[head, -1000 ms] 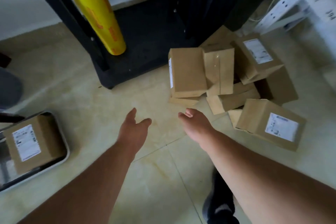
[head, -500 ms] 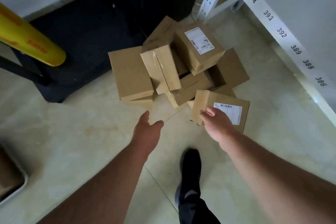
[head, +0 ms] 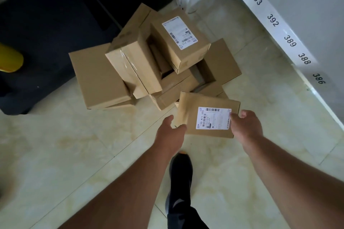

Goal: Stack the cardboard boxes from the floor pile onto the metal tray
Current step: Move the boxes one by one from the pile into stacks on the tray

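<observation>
Front and centre, the nearest cardboard box [head: 206,115] sits at the front edge of the floor pile [head: 149,61], its white shipping label [head: 213,118] facing up with barcodes showing. Both hands are on it. The right hand [head: 246,128] is at the box's right end, thumb lying over the label's corner, fingers curled round the far edge. The left hand [head: 170,135] meets the left end, thumb tip against the near corner and fingers reaching up the side; they look only loosely bent, and whether they truly clamp the cardboard I cannot tell. Whether the box is clear of the tiles is also unclear.

Behind it the pile is a jumble: a second labelled box [head: 180,39] perched tilted on top, a taped box [head: 134,67] leaning beside it, a plain flat box [head: 98,76] on the left, and an open empty carton [head: 214,65] on the right.

Below, a dark shoe [head: 181,173] stands on the pale tiled floor [head: 74,145]. To the right runs a white shelf rail [head: 270,18] numbered 394 down to 386. At the far left edge, a yellow roll's end [head: 10,57] against a black base [head: 46,33].
</observation>
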A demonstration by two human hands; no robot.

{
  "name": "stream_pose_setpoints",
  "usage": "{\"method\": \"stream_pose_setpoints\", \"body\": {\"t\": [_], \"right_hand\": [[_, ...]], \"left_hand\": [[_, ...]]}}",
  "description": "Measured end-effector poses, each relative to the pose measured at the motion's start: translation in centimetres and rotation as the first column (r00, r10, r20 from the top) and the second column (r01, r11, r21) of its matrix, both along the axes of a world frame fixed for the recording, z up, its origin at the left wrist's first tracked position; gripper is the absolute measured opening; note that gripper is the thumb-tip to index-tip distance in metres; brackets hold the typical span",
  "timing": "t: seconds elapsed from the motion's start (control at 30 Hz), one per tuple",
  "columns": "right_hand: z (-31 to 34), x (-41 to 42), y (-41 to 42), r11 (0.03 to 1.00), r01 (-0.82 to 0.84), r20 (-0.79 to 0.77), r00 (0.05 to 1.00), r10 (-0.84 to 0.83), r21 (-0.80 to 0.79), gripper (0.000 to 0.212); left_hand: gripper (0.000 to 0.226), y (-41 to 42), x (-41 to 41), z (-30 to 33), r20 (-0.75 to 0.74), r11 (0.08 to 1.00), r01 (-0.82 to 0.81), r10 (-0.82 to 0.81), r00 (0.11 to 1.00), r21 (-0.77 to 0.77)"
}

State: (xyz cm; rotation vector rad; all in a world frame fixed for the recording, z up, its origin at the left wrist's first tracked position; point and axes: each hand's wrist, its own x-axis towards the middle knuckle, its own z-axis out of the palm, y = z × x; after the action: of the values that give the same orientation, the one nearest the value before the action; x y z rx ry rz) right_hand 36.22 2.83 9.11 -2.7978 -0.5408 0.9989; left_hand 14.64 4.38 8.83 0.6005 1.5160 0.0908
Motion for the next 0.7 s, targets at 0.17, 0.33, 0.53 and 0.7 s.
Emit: {"method": "stream_pose_setpoints", "body": {"t": [0.17,0.33,0.53,0.7], "right_hand": [[-3.1,1.4,-0.2,0.992,0.1,-0.093,0.99,-0.107,-0.072,0.033],[-4.2,2.1,-0.1,0.969,0.23,-0.169,0.955,-0.243,-0.093,0.04],[-3.3,1.1,0.1,0.928,0.347,-0.233,0.899,-0.371,-0.135,0.076],[-0.4,-2.3,0.9,0.904,0.398,-0.272,0.863,-0.426,-0.154,0.077]], "left_hand": [[0.068,-0.3,1.8,-1.8,-0.048,0.996,0.088,-0.089,0.995,-0.023],[0.065,-0.6,1.8,-2.1,-0.018,0.989,0.146,-0.146,0.989,-0.006],[0.06,-1.1,0.4,-1.3,-0.016,0.999,0.029,-0.029,0.999,0.038],[0.057,-1.5,-3.1,0.7,-0.036,0.995,-0.089,0.09,0.995,0.034]]}}
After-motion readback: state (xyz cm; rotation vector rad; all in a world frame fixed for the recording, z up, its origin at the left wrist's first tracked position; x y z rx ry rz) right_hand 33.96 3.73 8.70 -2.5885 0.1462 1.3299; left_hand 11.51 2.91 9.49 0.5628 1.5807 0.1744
